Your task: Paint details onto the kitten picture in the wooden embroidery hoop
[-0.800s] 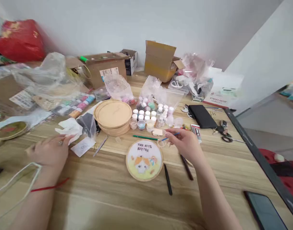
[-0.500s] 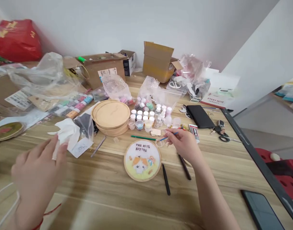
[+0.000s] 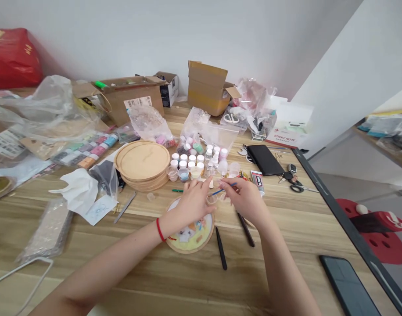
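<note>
My right hand (image 3: 249, 199) pinches a thin blue paintbrush (image 3: 218, 192), its tip over a small clear cup (image 3: 212, 200). My left hand (image 3: 194, 199) reaches across the round wooden-rimmed picture (image 3: 204, 235), fingers and thumb apart beside that cup. Whether they touch it I cannot tell. The hand and wrist hide the picture's upper left part and its lettering. A green stick (image 3: 177, 190) shows partly behind the left hand. Black tweezers (image 3: 221, 248) lie right of the picture, and another dark slim tool (image 3: 245, 229) is below the right hand.
Behind the hands stand several small white-lidded jars (image 3: 192, 159) and a stack of round wooden boards (image 3: 141, 160). White tissue (image 3: 77, 191) and a bubble-wrapped packet (image 3: 48, 230) lie left. A phone (image 3: 349, 283), black wallet (image 3: 265, 160) and glue tube (image 3: 257, 181) are at right.
My left hand has left the white tissue and moved right, over the picture to the small cup. My right hand keeps hold of the paintbrush. The view has shifted slightly right.
</note>
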`<action>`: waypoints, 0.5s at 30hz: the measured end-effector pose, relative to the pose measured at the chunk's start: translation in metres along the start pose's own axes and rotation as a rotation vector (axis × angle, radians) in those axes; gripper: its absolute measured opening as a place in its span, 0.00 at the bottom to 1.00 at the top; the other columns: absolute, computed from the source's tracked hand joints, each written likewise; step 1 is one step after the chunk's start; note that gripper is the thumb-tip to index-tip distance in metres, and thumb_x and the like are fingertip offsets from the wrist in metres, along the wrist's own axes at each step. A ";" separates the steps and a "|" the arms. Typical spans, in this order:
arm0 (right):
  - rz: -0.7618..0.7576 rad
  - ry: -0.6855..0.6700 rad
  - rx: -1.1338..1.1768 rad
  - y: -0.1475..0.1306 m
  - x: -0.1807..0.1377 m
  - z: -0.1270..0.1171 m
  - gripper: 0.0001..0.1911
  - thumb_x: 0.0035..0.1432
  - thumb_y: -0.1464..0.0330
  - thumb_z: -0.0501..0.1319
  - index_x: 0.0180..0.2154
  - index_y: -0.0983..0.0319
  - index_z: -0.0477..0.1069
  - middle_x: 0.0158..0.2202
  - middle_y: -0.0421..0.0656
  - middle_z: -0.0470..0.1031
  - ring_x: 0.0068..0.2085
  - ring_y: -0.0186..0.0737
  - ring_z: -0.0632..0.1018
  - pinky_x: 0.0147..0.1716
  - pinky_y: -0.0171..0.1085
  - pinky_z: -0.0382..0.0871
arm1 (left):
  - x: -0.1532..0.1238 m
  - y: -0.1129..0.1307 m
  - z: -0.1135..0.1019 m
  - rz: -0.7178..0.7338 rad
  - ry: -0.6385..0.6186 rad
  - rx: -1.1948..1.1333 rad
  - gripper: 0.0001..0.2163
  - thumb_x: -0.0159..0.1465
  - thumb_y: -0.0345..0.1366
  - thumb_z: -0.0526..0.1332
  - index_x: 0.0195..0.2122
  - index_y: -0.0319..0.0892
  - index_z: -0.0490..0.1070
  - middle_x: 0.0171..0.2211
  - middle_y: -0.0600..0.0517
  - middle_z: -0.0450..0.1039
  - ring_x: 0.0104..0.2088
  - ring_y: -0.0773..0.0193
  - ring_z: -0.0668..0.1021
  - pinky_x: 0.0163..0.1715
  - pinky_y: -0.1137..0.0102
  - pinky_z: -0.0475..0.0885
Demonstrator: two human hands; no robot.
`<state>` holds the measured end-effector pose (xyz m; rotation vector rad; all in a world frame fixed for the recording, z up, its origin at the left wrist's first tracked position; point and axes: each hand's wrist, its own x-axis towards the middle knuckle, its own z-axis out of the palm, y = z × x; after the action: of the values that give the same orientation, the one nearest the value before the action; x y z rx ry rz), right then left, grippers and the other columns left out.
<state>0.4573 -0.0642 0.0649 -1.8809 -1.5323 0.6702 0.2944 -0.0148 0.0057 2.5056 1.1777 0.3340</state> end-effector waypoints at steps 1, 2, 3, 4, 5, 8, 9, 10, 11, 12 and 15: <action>0.000 -0.004 -0.008 -0.001 0.000 0.000 0.16 0.64 0.62 0.59 0.43 0.62 0.83 0.30 0.47 0.84 0.26 0.44 0.79 0.33 0.42 0.72 | 0.002 0.000 0.002 -0.006 0.002 0.005 0.41 0.59 0.41 0.69 0.70 0.40 0.51 0.55 0.41 0.74 0.57 0.43 0.71 0.54 0.52 0.64; 0.002 -0.008 -0.015 -0.001 0.000 -0.001 0.16 0.64 0.62 0.59 0.43 0.62 0.83 0.30 0.47 0.84 0.26 0.44 0.79 0.34 0.42 0.71 | 0.004 0.000 0.003 -0.009 0.004 0.006 0.39 0.59 0.41 0.68 0.69 0.41 0.52 0.54 0.41 0.75 0.56 0.43 0.71 0.53 0.52 0.63; 0.005 -0.009 -0.020 -0.001 0.000 -0.001 0.16 0.64 0.63 0.59 0.43 0.62 0.83 0.31 0.47 0.84 0.27 0.44 0.79 0.34 0.42 0.71 | 0.004 0.000 0.003 -0.011 0.004 0.008 0.38 0.60 0.40 0.67 0.69 0.41 0.53 0.54 0.42 0.75 0.56 0.44 0.71 0.52 0.53 0.63; 0.009 -0.009 -0.022 -0.001 0.000 -0.001 0.16 0.65 0.63 0.59 0.43 0.62 0.83 0.32 0.47 0.85 0.27 0.44 0.80 0.35 0.42 0.71 | 0.005 0.000 0.003 -0.010 0.002 0.009 0.37 0.60 0.39 0.67 0.68 0.41 0.54 0.53 0.42 0.75 0.56 0.44 0.71 0.52 0.53 0.63; 0.014 -0.005 -0.023 -0.001 0.000 -0.001 0.16 0.64 0.63 0.59 0.43 0.62 0.83 0.33 0.47 0.85 0.28 0.45 0.80 0.36 0.42 0.71 | 0.005 0.000 0.003 -0.008 0.000 0.009 0.36 0.60 0.39 0.66 0.68 0.42 0.54 0.53 0.43 0.75 0.56 0.44 0.71 0.51 0.54 0.62; 0.018 0.010 -0.021 -0.001 0.000 -0.001 0.15 0.64 0.64 0.59 0.42 0.61 0.83 0.36 0.47 0.86 0.31 0.46 0.81 0.37 0.42 0.71 | 0.006 0.000 0.005 0.004 -0.009 0.004 0.36 0.59 0.37 0.66 0.68 0.42 0.55 0.52 0.43 0.76 0.55 0.44 0.72 0.51 0.53 0.62; 0.017 0.013 -0.018 -0.001 0.000 0.000 0.14 0.64 0.64 0.59 0.42 0.61 0.83 0.37 0.48 0.86 0.32 0.46 0.81 0.38 0.42 0.71 | 0.007 0.001 0.006 0.006 -0.011 0.001 0.36 0.59 0.36 0.66 0.68 0.42 0.55 0.51 0.43 0.77 0.55 0.44 0.72 0.51 0.53 0.62; 0.016 0.015 -0.016 -0.001 0.001 0.000 0.14 0.63 0.64 0.59 0.41 0.61 0.83 0.36 0.48 0.85 0.33 0.46 0.82 0.38 0.42 0.71 | 0.007 0.000 0.007 0.008 -0.012 -0.004 0.36 0.59 0.36 0.66 0.67 0.41 0.56 0.51 0.43 0.77 0.55 0.44 0.72 0.51 0.52 0.62; 0.017 0.014 -0.013 -0.001 0.001 0.000 0.14 0.63 0.64 0.59 0.41 0.61 0.83 0.35 0.47 0.85 0.32 0.46 0.81 0.38 0.42 0.71 | 0.008 0.000 0.008 0.009 -0.013 -0.010 0.34 0.59 0.35 0.66 0.67 0.40 0.57 0.50 0.43 0.77 0.54 0.43 0.73 0.51 0.52 0.63; 0.019 0.010 -0.008 0.000 0.001 0.000 0.15 0.63 0.64 0.59 0.41 0.61 0.83 0.33 0.47 0.85 0.31 0.46 0.81 0.37 0.42 0.71 | 0.009 0.000 0.008 0.010 -0.012 -0.018 0.33 0.59 0.35 0.65 0.66 0.40 0.59 0.49 0.43 0.77 0.54 0.43 0.73 0.50 0.51 0.63; 0.024 0.007 0.030 0.002 0.001 -0.001 0.15 0.64 0.62 0.58 0.41 0.62 0.82 0.28 0.46 0.83 0.28 0.45 0.80 0.34 0.42 0.71 | 0.011 0.000 0.008 0.009 0.000 -0.051 0.30 0.59 0.33 0.65 0.64 0.40 0.61 0.48 0.44 0.78 0.53 0.44 0.74 0.52 0.50 0.64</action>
<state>0.4593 -0.0633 0.0645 -1.8804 -1.4898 0.6929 0.3042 -0.0079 -0.0004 2.4676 1.1438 0.3622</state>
